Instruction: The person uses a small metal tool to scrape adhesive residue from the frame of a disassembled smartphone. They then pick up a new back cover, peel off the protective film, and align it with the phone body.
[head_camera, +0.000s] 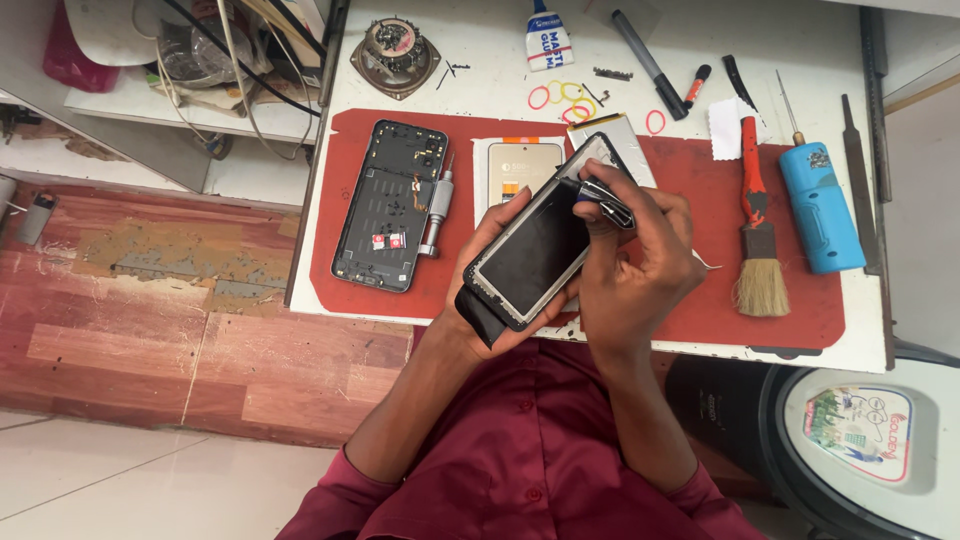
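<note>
Phone screen (535, 250) in left hand (500, 300) (cupped beneath), right hand (630, 270) — tweezers (600, 195) at edge

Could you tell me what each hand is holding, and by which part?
The left hand cradles a phone screen from beneath, gripping its lower end. The right hand pinches a small dark tool by its body, the tip at the screen's upper edge.

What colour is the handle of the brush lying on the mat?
The brush has a red handle above pale straw-coloured bristles, seen in the head view.
</note>
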